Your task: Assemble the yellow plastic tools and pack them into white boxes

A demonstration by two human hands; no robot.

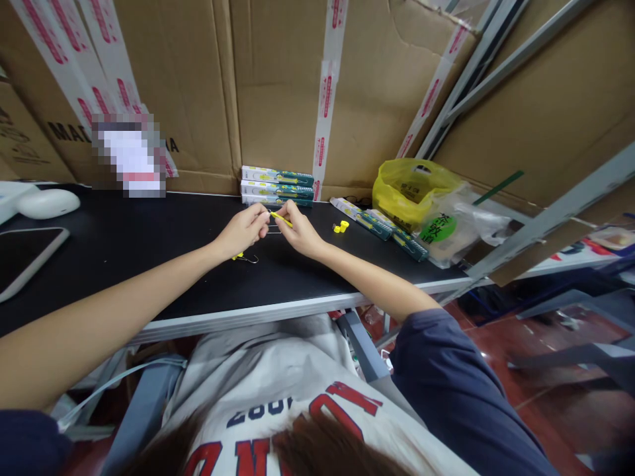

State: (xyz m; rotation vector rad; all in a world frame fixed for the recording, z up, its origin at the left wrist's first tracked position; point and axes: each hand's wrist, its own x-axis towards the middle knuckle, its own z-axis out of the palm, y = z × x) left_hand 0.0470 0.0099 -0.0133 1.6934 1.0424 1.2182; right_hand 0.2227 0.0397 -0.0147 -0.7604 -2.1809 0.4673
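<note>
Above the black tabletop, my left hand [247, 230] and my right hand [300, 233] come together, fingers nearly touching. A slim yellow stick-like piece [282, 219] is pinched in my right hand, its tip pointing at the left fingertips. My left hand is closed in a pinch at that tip; what it holds is too small to make out. Thin metal wires [274, 232] show between the hands. Below my left hand lies a metal hook [253, 260] with a yellow part [239, 256], partly hidden by the wrist.
Stacked printed boxes [276, 186] stand behind my hands. To the right are small yellow pieces [342, 227], more slim boxes [380, 227] and a yellow plastic bag [409, 192]. A white mouse [48, 203] and a tablet-like device [30, 254] lie left. Cardboard [278, 86] walls the back.
</note>
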